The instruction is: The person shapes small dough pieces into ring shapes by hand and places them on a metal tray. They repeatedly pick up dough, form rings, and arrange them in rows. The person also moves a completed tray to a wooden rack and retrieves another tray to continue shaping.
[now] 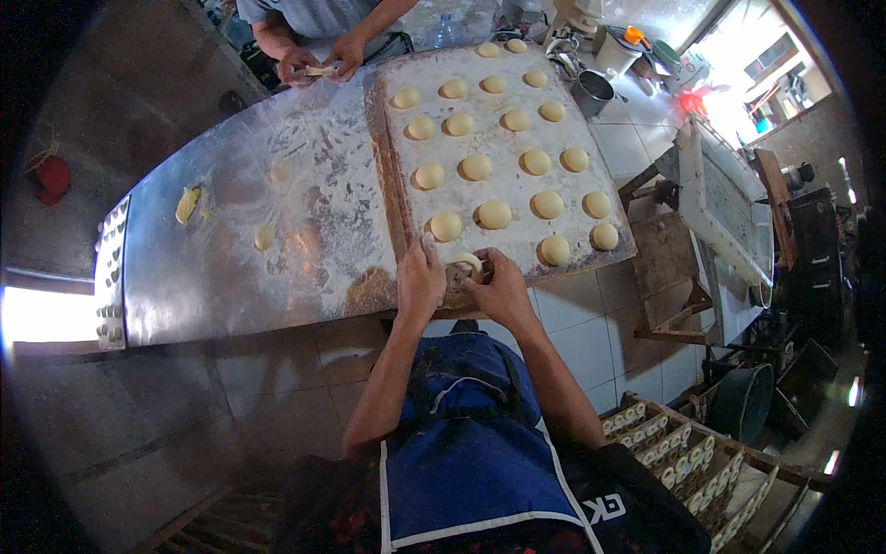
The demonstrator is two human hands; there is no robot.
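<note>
A pale, curved piece of dough (469,259), shaped like part of a ring, is held up near the front edge of a floured board (503,189). My right hand (501,288) pinches it, fingers bent round its right side. From the other side my left hand (422,280) closes on its left end, partly hiding it. Just beyond my hands, round dough balls (446,225) lie in rows across the board. Another dough ball (555,249) sits close to my right hand.
On the metal table (221,249) lie two dough balls and a yellow lump (187,205). Across it, another person's hands (318,65) hold dough. Racks of dough rings (678,452) stand at lower right. A white bin (724,203) sits to the right.
</note>
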